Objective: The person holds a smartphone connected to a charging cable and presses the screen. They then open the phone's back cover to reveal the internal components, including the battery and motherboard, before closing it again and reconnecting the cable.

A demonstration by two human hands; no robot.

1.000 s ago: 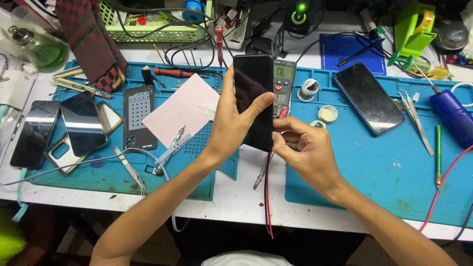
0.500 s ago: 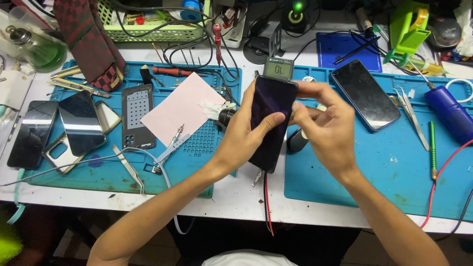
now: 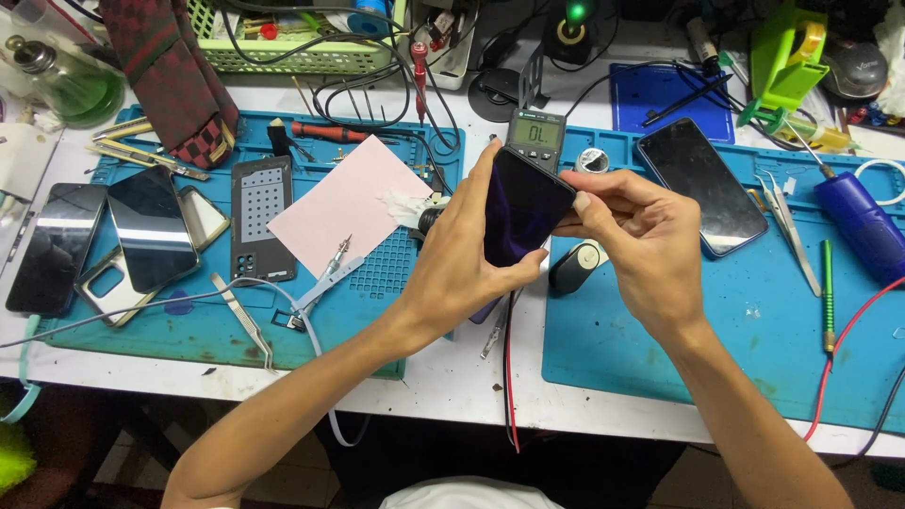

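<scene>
Now both hands, left hand (image 3: 462, 269) & right hand (image 3: 641, 240), grip dark phone (image 3: 523, 209) w/ fingers (above blue mat (image 3: 716, 349)).

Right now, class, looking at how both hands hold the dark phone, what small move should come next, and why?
Probably keep the left hand cradling the dark phone while the right hand, whose fingertips pinch its upper right corner, works along that edge. The phone is tilted above the blue mat, resting on nothing else.
</scene>
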